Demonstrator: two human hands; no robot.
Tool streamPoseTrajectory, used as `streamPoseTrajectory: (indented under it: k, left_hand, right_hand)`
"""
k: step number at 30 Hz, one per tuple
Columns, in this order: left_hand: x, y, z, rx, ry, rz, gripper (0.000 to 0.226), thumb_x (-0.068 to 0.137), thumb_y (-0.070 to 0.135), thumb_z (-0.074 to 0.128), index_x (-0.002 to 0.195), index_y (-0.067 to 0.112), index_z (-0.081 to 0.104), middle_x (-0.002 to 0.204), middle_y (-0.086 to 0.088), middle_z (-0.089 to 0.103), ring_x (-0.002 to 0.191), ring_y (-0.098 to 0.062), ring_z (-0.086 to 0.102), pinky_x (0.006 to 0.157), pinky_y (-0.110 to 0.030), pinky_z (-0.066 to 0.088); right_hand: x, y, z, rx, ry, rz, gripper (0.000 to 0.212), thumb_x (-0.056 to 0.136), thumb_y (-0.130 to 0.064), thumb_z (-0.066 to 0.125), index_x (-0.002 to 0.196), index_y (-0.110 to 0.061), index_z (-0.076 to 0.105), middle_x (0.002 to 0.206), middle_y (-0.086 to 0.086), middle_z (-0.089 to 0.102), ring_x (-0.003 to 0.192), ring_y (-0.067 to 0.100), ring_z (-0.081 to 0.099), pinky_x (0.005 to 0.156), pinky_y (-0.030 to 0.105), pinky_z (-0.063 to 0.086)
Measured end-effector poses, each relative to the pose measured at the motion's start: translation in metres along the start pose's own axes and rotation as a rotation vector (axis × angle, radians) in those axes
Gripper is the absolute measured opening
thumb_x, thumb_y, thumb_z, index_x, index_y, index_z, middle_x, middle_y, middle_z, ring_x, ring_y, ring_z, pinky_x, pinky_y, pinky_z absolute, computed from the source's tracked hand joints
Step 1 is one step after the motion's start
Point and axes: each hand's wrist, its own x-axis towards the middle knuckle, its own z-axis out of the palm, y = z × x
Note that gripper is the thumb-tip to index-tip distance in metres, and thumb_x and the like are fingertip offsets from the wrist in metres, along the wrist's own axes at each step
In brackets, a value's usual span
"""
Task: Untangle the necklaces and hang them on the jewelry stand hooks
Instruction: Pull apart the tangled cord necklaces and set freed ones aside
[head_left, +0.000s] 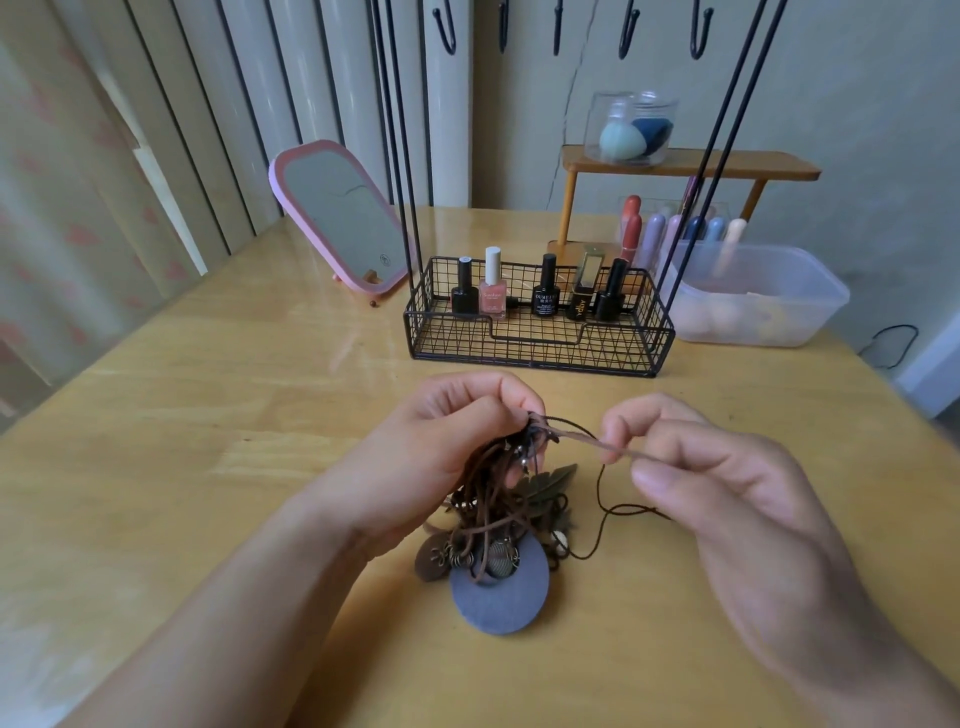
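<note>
In front of the stand (540, 332), the left hand (447, 457) grips the tangle (498, 499) above the bench (208, 415); the right hand (691, 467) pinches a cord (582, 447). Still untangling, I'd say: next, draw that cord free, gently.

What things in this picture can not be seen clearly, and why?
- Head view: how many necklaces are in the tangled cords; they overlap, and the left hand covers the top.
- Stand hooks: the upper edge cuts off their tops and the bar.
- Bottle labels in the wire basket: too small.
- Plastic tub: cloudy walls blur its contents.
- Right hand hides the far end of the cord it pinches.
</note>
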Motion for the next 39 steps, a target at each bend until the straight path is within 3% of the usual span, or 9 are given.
streamPoseTrajectory:
  k: [6, 9, 13, 16, 19, 23, 26, 28, 39]
  left_hand:
    - [0.0, -0.002, 0.0, 0.047, 0.003, -0.014, 0.019, 0.086, 0.017, 0.053, 0.073, 0.017, 0.066, 0.068, -0.006, 0.063, 0.058, -0.015, 0.052, 0.054, -0.019, 0.044]
    - [-0.001, -0.002, 0.0, 0.051, -0.017, -0.046, 0.016, 0.086, 0.017, 0.054, 0.076, 0.015, 0.067, 0.072, -0.005, 0.064, 0.06, -0.012, 0.054, 0.055, -0.018, 0.046]
    - [-0.003, -0.002, -0.001, 0.001, -0.091, -0.112, 0.015, 0.085, 0.015, 0.056, 0.077, 0.015, 0.069, 0.073, -0.003, 0.065, 0.056, -0.008, 0.057, 0.052, -0.016, 0.046]
    - [-0.003, -0.001, -0.001, -0.072, -0.134, -0.135, 0.015, 0.084, 0.014, 0.057, 0.078, 0.014, 0.071, 0.073, -0.005, 0.066, 0.057, -0.009, 0.06, 0.053, -0.018, 0.049]
    - [-0.003, 0.001, -0.001, -0.189, -0.116, -0.128, 0.016, 0.083, 0.01, 0.055, 0.077, 0.012, 0.07, 0.072, -0.008, 0.066, 0.057, -0.012, 0.06, 0.053, -0.02, 0.05]
    - [-0.002, 0.001, -0.004, -0.238, -0.1, -0.124, 0.014, 0.083, 0.009, 0.054, 0.079, 0.012, 0.067, 0.073, -0.01, 0.065, 0.058, -0.016, 0.06, 0.053, -0.023, 0.052]
    - [-0.001, 0.0, -0.004, -0.246, -0.084, -0.113, 0.011, 0.083, 0.008, 0.055, 0.081, 0.01, 0.066, 0.073, -0.01, 0.063, 0.059, -0.018, 0.06, 0.053, -0.025, 0.051]
    - [-0.002, 0.0, -0.003, -0.252, -0.076, -0.112, 0.011, 0.083, 0.008, 0.056, 0.081, 0.011, 0.066, 0.072, -0.009, 0.063, 0.059, -0.018, 0.058, 0.054, -0.026, 0.052]
    - [-0.003, -0.001, 0.0, -0.066, -0.08, 0.006, 0.013, 0.081, 0.004, 0.065, 0.083, 0.013, 0.074, 0.082, -0.008, 0.068, 0.072, -0.017, 0.061, 0.064, -0.022, 0.052]
  right_hand:
    - [0.002, 0.001, -0.019, 0.317, 0.079, -0.007, 0.011, 0.076, -0.027, 0.068, 0.069, -0.019, 0.067, 0.096, 0.006, 0.06, 0.103, 0.025, 0.05, 0.091, 0.041, 0.031]
    - [0.006, -0.002, -0.013, 0.241, 0.26, 0.056, 0.026, 0.083, -0.042, 0.066, 0.075, -0.018, 0.07, 0.086, 0.007, 0.061, 0.083, 0.025, 0.053, 0.069, 0.035, 0.043]
    - [0.012, 0.0, -0.017, 0.255, 0.349, 0.261, 0.02, 0.081, -0.027, 0.061, 0.095, -0.018, 0.072, 0.083, 0.007, 0.058, 0.07, 0.023, 0.053, 0.053, 0.031, 0.043]
    - [0.014, -0.002, -0.018, 0.432, 0.266, 0.363, 0.069, 0.059, -0.013, 0.071, 0.127, -0.017, 0.058, 0.098, 0.01, 0.071, 0.084, 0.023, 0.07, 0.058, 0.026, 0.056]
    - [0.013, -0.006, -0.012, 0.569, 0.297, 0.263, 0.086, 0.054, -0.003, 0.07, 0.135, -0.02, 0.051, 0.121, 0.011, 0.07, 0.112, 0.021, 0.067, 0.082, 0.024, 0.057]
    - [0.006, 0.001, -0.006, 0.017, 0.461, 0.063, 0.062, 0.062, -0.008, 0.084, 0.116, -0.026, 0.062, 0.12, -0.007, 0.068, 0.118, 0.01, 0.061, 0.097, 0.028, 0.052]
    - [0.0, 0.006, -0.001, -0.417, 0.416, -0.185, 0.012, 0.079, -0.025, 0.07, 0.09, -0.026, 0.064, 0.092, -0.004, 0.066, 0.091, 0.019, 0.061, 0.08, 0.037, 0.05]
    - [-0.002, 0.007, 0.005, -0.566, 0.316, -0.262, 0.007, 0.083, -0.027, 0.067, 0.079, -0.022, 0.067, 0.077, -0.005, 0.064, 0.079, 0.018, 0.058, 0.072, 0.03, 0.044]
    - [0.001, 0.011, 0.015, -0.382, 0.216, -0.079, 0.007, 0.081, -0.041, 0.068, 0.075, -0.037, 0.072, 0.078, -0.01, 0.069, 0.068, 0.014, 0.058, 0.059, 0.021, 0.044]
